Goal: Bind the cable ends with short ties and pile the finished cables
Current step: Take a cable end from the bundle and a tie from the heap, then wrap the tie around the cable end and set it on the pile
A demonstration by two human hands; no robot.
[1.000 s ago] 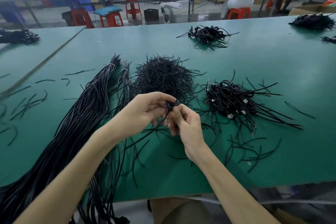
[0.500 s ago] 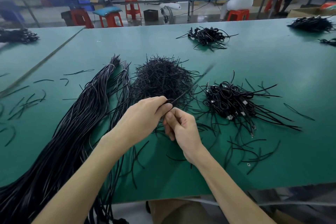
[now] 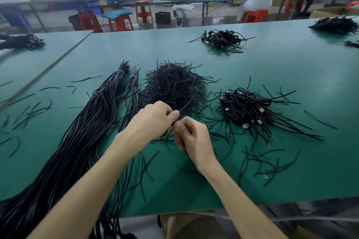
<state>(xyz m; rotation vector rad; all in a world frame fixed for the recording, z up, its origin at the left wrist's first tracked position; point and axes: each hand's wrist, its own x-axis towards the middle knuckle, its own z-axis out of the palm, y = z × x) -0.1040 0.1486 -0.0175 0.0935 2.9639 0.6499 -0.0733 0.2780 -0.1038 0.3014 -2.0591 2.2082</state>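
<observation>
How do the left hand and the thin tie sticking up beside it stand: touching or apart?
Touching. The head view shows the left hand pinching the lower end of the tie between thumb and forefinger.

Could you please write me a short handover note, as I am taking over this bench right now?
Left hand: pinches a short tie, free end pointing up-right.
Right hand: pinches the cable end against it.
Heap of ties just beyond the hands; finished pile to the right; unbound bundle on the left of the green table.
Done: a pile of bound cables. Left: finish this tie, pile the cable, then work through the bundle.
</observation>
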